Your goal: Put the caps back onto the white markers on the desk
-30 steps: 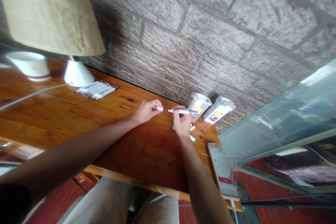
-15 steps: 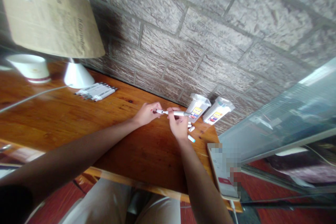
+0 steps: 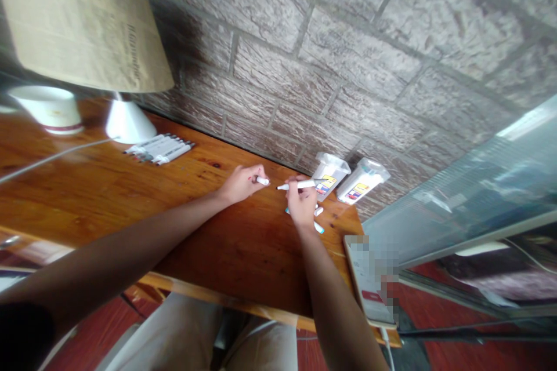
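Between thumb and fingers, my left hand (image 3: 242, 183) pinches a short white marker cap (image 3: 262, 180). My right hand (image 3: 301, 202) grips a white marker (image 3: 296, 184), its dark bare tip pointing left toward the cap. A small gap separates the tip from the cap. Below and beside my right hand lie a white cap (image 3: 319, 211) and a blue-ended white piece (image 3: 319, 227), partly hidden by the hand. Two clear plastic marker cases (image 3: 325, 177) with yellow labels stand just behind it.
A row of markers (image 3: 163, 148) lies by the white lamp base (image 3: 128, 122), left of my hands. Further left is a paper cup (image 3: 54, 109). A tablet-like device (image 3: 369, 287) rests at the table's right edge. The brick wall (image 3: 270, 75) rises behind the table.
Half a second ago the marker tip met the cap in my left hand. My hands have since moved apart, leaving a gap again, much as one second ago.
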`<act>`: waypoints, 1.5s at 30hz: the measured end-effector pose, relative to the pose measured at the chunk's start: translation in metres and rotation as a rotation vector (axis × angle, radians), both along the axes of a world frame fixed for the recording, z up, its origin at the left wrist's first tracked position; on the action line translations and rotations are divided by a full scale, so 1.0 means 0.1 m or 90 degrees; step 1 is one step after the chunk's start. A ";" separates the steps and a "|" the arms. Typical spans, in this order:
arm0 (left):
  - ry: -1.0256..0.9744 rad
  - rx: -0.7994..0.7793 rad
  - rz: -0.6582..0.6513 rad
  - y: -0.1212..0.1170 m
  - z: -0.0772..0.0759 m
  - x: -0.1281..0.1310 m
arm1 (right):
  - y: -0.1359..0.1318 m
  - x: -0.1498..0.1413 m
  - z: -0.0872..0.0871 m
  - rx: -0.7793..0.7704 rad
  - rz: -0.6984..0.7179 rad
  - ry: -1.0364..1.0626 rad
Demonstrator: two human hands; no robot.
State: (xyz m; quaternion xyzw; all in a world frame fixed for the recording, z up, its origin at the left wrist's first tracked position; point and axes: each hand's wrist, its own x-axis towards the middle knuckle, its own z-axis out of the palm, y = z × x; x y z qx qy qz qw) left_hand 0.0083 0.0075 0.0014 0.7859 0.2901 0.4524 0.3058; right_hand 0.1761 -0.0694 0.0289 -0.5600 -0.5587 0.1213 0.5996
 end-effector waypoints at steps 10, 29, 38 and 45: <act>0.000 -0.014 -0.041 -0.05 0.01 0.03 | -0.07 -0.09 0.05 -0.019 0.047 -0.063; -0.008 0.050 -0.105 -0.01 0.03 0.03 | -0.03 -0.07 0.00 -0.021 0.059 -0.112; 0.004 0.040 -0.076 -0.06 0.04 0.04 | -0.04 -0.09 0.05 -0.088 0.051 -0.075; -0.073 -0.016 -0.064 -0.02 0.04 0.02 | -0.03 -0.01 0.03 -0.095 0.001 -0.046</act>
